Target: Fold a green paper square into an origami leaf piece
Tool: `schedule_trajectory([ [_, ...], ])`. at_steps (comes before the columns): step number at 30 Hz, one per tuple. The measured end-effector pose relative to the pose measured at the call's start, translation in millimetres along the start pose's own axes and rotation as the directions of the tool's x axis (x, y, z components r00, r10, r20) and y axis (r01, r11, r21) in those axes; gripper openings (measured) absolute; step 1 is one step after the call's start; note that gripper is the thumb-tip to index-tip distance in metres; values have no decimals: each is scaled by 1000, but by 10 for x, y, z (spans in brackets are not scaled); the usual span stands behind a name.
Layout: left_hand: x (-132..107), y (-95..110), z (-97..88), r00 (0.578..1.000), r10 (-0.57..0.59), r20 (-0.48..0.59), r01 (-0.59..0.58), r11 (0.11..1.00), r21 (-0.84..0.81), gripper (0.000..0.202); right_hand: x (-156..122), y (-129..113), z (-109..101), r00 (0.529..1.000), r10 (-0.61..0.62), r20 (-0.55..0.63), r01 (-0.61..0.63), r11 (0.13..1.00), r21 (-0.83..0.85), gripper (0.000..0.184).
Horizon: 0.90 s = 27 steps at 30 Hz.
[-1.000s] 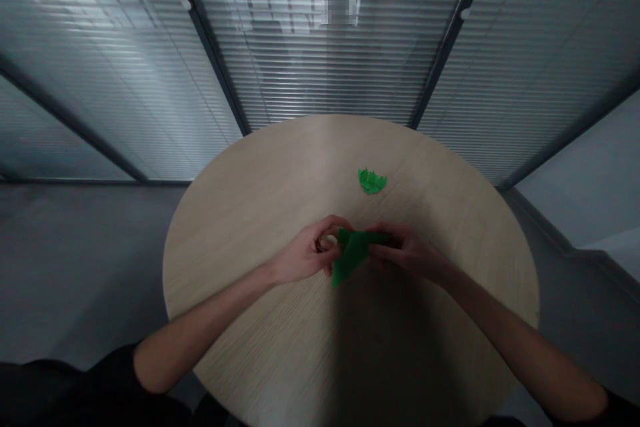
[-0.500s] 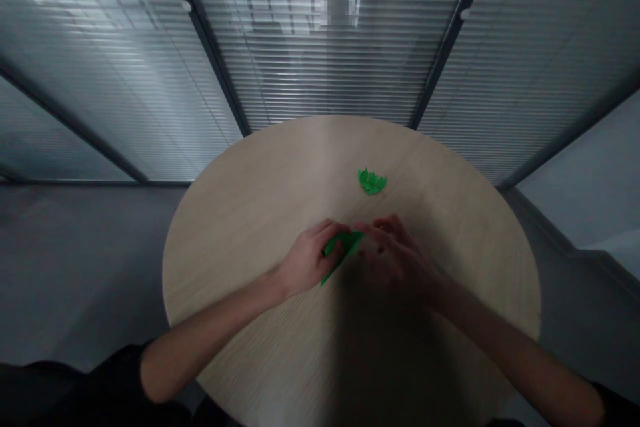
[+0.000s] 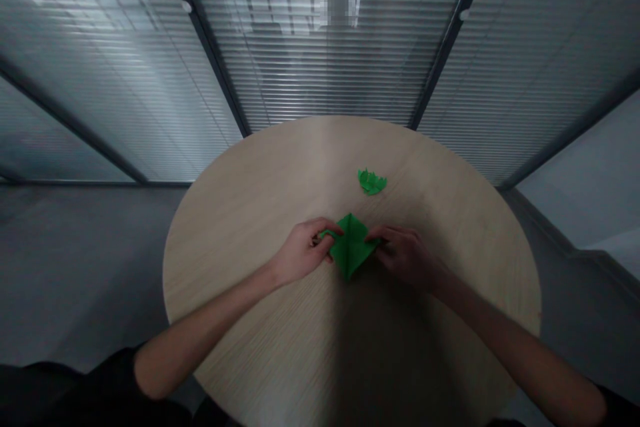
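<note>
A folded green paper, diamond-shaped with one point toward me, lies on the round wooden table. My left hand pinches its left corner between thumb and fingers. My right hand pinches its right corner. Both hands rest low over the tabletop, near the middle. A small finished green paper figure sits farther back on the table, apart from both hands.
Glass walls with horizontal blinds and dark frames stand just behind the table's far edge. Grey floor surrounds the table on both sides. The table's near edge lies close to my body.
The paper was a narrow folded strip held up in both hands. My right hand passed over it, and now it lies spread into a wider diamond, pinched at both side corners.
</note>
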<state>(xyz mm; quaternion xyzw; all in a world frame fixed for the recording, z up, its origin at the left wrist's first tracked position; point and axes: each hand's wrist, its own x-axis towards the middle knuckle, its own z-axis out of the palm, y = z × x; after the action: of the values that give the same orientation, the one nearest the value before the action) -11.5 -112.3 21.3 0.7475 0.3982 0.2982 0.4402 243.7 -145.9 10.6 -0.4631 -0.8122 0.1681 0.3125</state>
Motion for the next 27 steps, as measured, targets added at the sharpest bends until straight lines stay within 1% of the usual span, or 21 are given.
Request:
schedule_trajectory([
  [2,-10,-7,-11,997,-10,72,14,999,-51,32,0,55,-16,1000,25,13,-25,1000,-7,28],
  [4,-20,-7,-18,989,17,148,-7,998,-65,39,-2,96,-27,1000,5,23,-5,1000,-14,30],
  [6,-23,-15,-22,979,59,194,-51,998,-43,42,-5,131,-35,999,-29,46,31,999,-36,30],
  [9,-15,-55,-26,972,151,180,-170,981,92,38,-16,177,-38,996,-69,58,73,995,-69,31],
  [12,-6,-107,-39,957,240,165,-275,931,240,33,-32,220,-28,992,-115,60,122,986,-114,30],
  [16,-2,-166,-71,934,316,169,-356,872,337,25,-46,272,-12,976,-207,68,216,962,-170,30],
  [18,1,-192,-91,919,353,178,-395,841,369,19,-48,291,-10,970,-231,74,241,954,-180,30],
  [20,5,-215,-107,907,377,186,-420,818,392,16,-48,299,-15,973,-220,64,229,953,-197,31],
  [23,11,-235,-111,904,387,181,-427,806,411,15,-46,279,-34,984,-168,59,176,964,-199,33],
  [27,7,-228,-75,912,379,154,-409,822,397,14,-36,212,-53,993,-104,61,109,992,-70,32],
])
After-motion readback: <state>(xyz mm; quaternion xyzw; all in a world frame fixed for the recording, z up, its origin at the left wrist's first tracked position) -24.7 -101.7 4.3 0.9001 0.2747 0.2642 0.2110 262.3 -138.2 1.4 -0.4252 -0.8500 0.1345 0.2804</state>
